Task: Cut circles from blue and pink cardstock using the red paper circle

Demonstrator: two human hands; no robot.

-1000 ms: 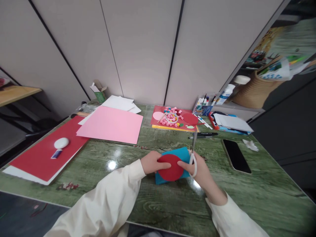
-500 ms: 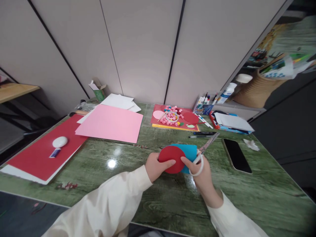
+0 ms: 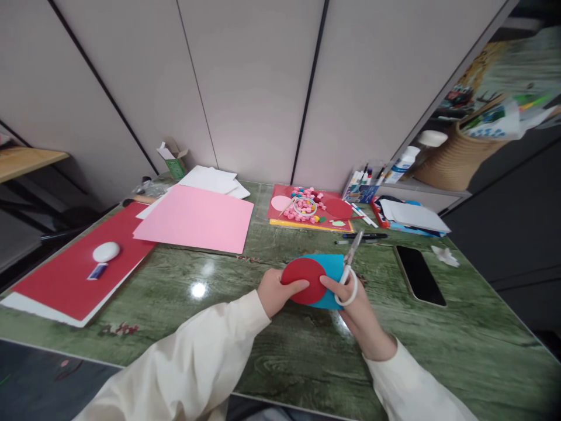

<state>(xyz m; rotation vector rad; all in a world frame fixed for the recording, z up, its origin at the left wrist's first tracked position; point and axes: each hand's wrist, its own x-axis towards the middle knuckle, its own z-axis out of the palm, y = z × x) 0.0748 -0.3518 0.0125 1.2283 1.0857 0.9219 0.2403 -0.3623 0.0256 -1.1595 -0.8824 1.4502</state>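
Observation:
Both my hands hold a red paper circle [image 3: 302, 278] laid over a blue paper piece [image 3: 333, 268] just above the green table [image 3: 438, 351]. My left hand [image 3: 274, 292] pinches the circle's left edge with its thumb on top. My right hand [image 3: 350, 298] pinches the right edge while white-handled scissors [image 3: 349, 272] hang from its fingers, blades shut and pointing up and away.
A pink sheet [image 3: 195, 219] and a red sheet [image 3: 74, 269] with a white oval object [image 3: 106, 251] lie at the left. A red tray of small pink pieces [image 3: 307, 209] sits behind, markers [image 3: 363, 237] and a black phone [image 3: 419, 273] at the right.
The papers shifted slightly up and right, then settled. The scissors swung from upright to tilted far right, and now lean only slightly right.

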